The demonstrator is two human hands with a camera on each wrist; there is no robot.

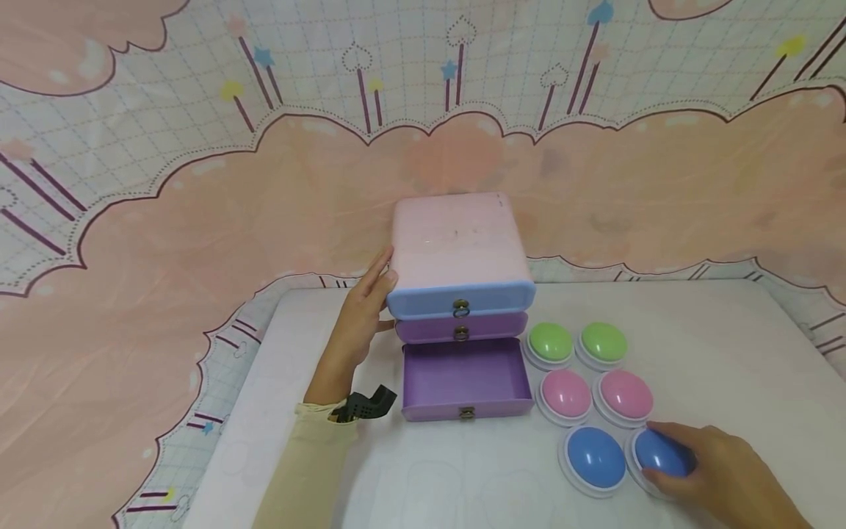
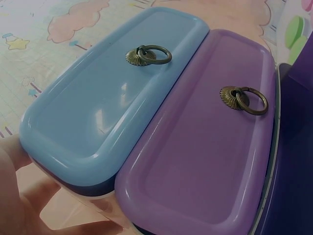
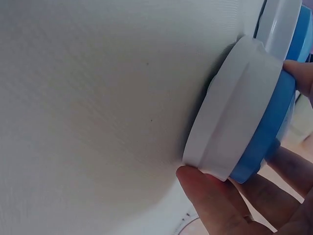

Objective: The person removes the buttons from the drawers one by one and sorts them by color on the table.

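A small chest of drawers [image 1: 456, 239] with a pink top stands at the middle of the table. My left hand [image 1: 357, 323] rests against its left side, with the fingers extended along the wall. Its blue top drawer [image 2: 93, 103] and purple middle drawer [image 2: 190, 152] are closed, each with a brass ring pull. The purple bottom drawer [image 1: 429, 412] is pulled out, and its inside is bare. At the front right, my right hand [image 1: 730, 466] grips a blue dome button [image 1: 659, 451] by its edges. In the right wrist view, fingertips [image 3: 200, 183] hold its white base, close over the table.
Another blue button [image 1: 596, 457] sits just left of the gripped one. Behind stand two pink buttons [image 1: 566, 393] and two green buttons [image 1: 551, 342], close to the drawer's right side. A patterned cloth [image 1: 661, 198] rises behind the white table [image 1: 727, 338].
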